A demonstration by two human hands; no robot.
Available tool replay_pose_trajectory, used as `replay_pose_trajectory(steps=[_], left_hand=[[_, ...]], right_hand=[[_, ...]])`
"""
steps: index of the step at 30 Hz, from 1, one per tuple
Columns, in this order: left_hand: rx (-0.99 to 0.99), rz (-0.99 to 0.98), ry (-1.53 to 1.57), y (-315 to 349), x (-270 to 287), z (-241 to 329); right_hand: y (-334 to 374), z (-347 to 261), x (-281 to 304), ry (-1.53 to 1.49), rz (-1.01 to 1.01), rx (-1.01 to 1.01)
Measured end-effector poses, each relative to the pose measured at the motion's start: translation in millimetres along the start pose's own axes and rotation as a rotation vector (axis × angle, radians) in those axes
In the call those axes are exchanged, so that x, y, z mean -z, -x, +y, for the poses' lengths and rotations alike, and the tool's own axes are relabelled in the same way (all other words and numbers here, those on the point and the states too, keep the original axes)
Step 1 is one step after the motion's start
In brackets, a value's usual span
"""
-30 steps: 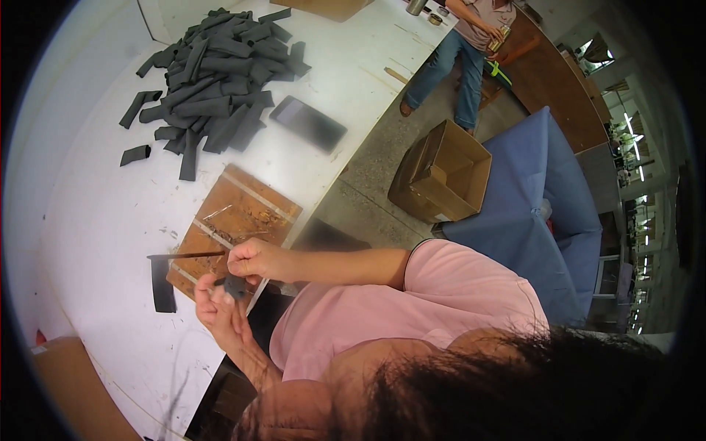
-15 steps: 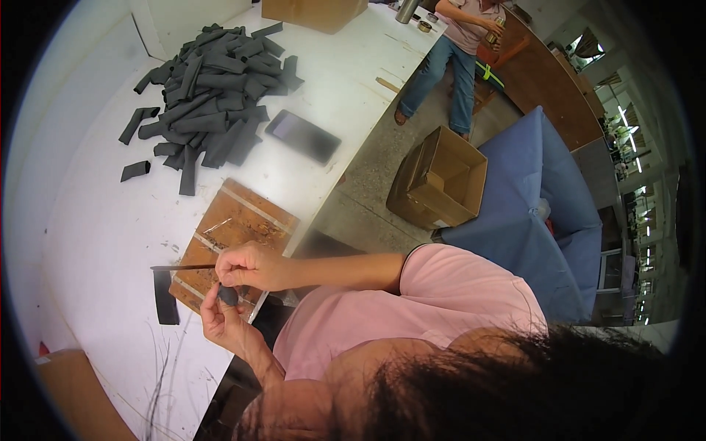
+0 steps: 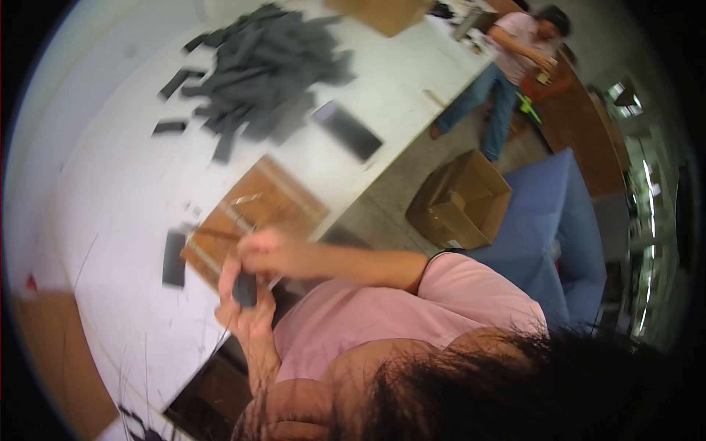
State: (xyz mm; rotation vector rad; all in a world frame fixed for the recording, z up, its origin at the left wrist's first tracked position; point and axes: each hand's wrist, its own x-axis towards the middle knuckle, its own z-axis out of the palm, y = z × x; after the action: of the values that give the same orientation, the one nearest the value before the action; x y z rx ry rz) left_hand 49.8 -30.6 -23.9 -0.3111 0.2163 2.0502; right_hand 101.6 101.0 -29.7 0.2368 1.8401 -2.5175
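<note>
My left hand (image 3: 248, 321) is closed around a short dark grey fabric tube (image 3: 245, 289), which stands up between thumb and fingers. Just above it is my right hand (image 3: 272, 251), smeared by motion, its fingers drawn together close to the tube's upper end. A thin dark rod (image 3: 218, 232) juts from the right hand over the brown wooden board (image 3: 261, 192); its outline is blurred. Left of the board, a flat dark grey strip (image 3: 174, 257) lies on the white table (image 3: 118, 213).
A heap of dark grey tubes (image 3: 265, 66) covers the table's far part, near a dark phone (image 3: 348, 131). Cardboard boxes stand at the far edge (image 3: 386, 13), near left (image 3: 55, 353) and on the floor (image 3: 460, 200). Beside blue cloth (image 3: 544, 213), another person (image 3: 507, 66) stands beyond.
The whole view has shifted, moving the table things up and right. More of the grey tube shows in my left hand, and my right hand has blurred with motion.
</note>
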Motion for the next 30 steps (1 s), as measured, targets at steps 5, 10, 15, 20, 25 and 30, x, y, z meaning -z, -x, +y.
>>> replay_pose_trajectory(steps=[5,10,15,20,25,30], left_hand=[[-0.113,-0.322,-0.021,-13.6,-53.0,21.2],[-0.042,-0.298,0.021,-34.2,-49.1,57.6],[-0.065,-0.173,-0.133,-37.3,-29.5,44.8],[-0.616,-0.212,-0.684,-31.2,-48.7,33.4],[-0.485,-0.066,-0.609,-31.1,-34.1,30.7],[-0.377,-0.145,-0.329,-35.6,-27.2,35.9]], right_hand=[[-27.2,-73.4,-1.6,0.221,0.075,0.445],[-71.8,-72.2,3.7,0.052,-0.031,0.156],[-64.0,-34.5,17.9,-0.245,-0.087,-0.01],[-76.2,-50.6,16.8,-0.042,-0.182,0.091],[-77.3,-32.3,22.6,-0.043,-0.236,0.093],[-76.6,-35.7,19.2,-0.027,-0.15,0.078]])
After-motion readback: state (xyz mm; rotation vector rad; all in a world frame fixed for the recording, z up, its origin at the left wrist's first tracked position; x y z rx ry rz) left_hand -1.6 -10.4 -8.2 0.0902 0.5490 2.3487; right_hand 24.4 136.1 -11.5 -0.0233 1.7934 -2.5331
